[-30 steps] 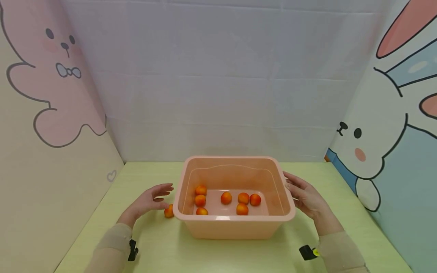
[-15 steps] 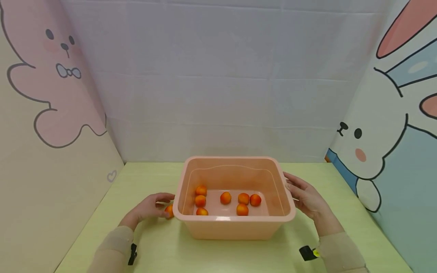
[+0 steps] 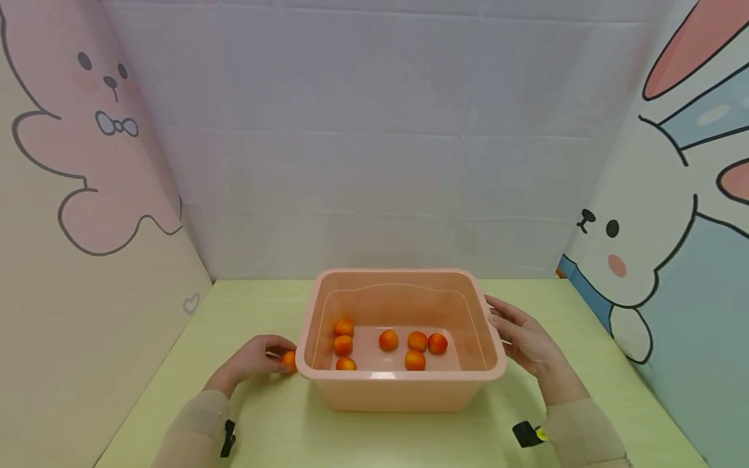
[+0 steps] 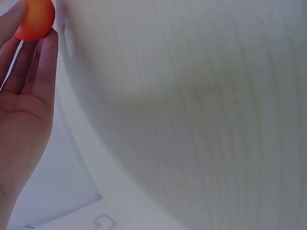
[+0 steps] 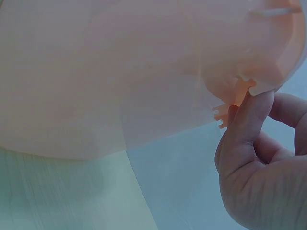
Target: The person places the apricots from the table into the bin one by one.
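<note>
My left hand [image 3: 256, 361] pinches a small, round orange-red fruit [image 3: 289, 361], perhaps an apricot, just outside the left wall of a pink plastic tub [image 3: 398, 392]. In the left wrist view, the thumb and fingers lie on opposite sides of the fruit [image 4: 37, 19]. Part of it is covered by the hand in the head view. My right hand [image 3: 526, 338] grips the tub's right rim; the right wrist view shows the fingers at the rim's underside [image 5: 254, 86]. Inside the tub, several similar fruits [image 3: 388, 340] lie on the bottom, in a left group and a middle-right group.
The tub stands on a pale yellow-green table [image 3: 257, 429]. A white back wall [image 3: 374, 162] rises behind it. Side panels with a pink cartoon animal [image 3: 111, 169] and a white rabbit [image 3: 632, 214] flank the table.
My left hand has lowered slightly and its thumb and fingers have come round the fruit beside the tub. The right hand and the tub look unmoved.
</note>
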`<state>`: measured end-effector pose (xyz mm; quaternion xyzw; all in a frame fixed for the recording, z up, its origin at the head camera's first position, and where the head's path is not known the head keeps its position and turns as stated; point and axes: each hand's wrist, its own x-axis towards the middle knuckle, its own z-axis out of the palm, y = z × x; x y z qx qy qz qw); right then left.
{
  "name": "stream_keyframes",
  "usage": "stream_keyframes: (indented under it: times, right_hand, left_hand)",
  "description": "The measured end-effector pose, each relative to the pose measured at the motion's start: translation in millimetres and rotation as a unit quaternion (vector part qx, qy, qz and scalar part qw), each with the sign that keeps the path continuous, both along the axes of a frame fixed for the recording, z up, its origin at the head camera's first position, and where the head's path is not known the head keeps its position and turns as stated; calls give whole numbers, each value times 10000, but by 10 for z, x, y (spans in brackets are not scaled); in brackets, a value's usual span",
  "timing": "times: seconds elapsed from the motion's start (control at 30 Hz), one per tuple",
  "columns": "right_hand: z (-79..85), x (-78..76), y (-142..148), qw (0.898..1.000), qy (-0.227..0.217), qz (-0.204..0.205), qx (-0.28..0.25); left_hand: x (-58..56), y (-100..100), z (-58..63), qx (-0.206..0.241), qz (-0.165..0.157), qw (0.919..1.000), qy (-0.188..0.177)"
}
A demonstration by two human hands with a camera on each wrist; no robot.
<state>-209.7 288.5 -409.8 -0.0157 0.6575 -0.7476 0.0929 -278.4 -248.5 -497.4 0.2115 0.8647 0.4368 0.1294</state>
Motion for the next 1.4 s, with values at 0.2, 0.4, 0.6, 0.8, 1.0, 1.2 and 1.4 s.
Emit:
stream_keyframes:
  times: [0.2,0.4,0.6,0.8,1.0,1.2,1.4]
  right_hand:
    - [0,0,-1,10000,-44,-24,7]
    - [11,1,-7,9999,-87,-96,57]
    - [12,2,-7,9999,-89,-99,71]
    - [8,-2,-10,9998,-91,-124,101]
    - [10,-5,-11,9998,-94,-121,81]
    - [25,-2,-11,9999,-109,-103,16]
    - [28,3,-15,9999,-86,-41,-95]
  left_hand:
    - [-8,-71,75,165,297,9994,6]
    - [-63,-121,227,526,559,9970,61]
    - [-139,-115,460,661,649,9955,221]
    - [-237,-60,746,626,579,9955,421]
    - [-366,95,1112,596,438,9949,691]
    - [-495,412,1628,649,194,9932,945]
    - [-529,857,2086,634,-239,9910,1158]
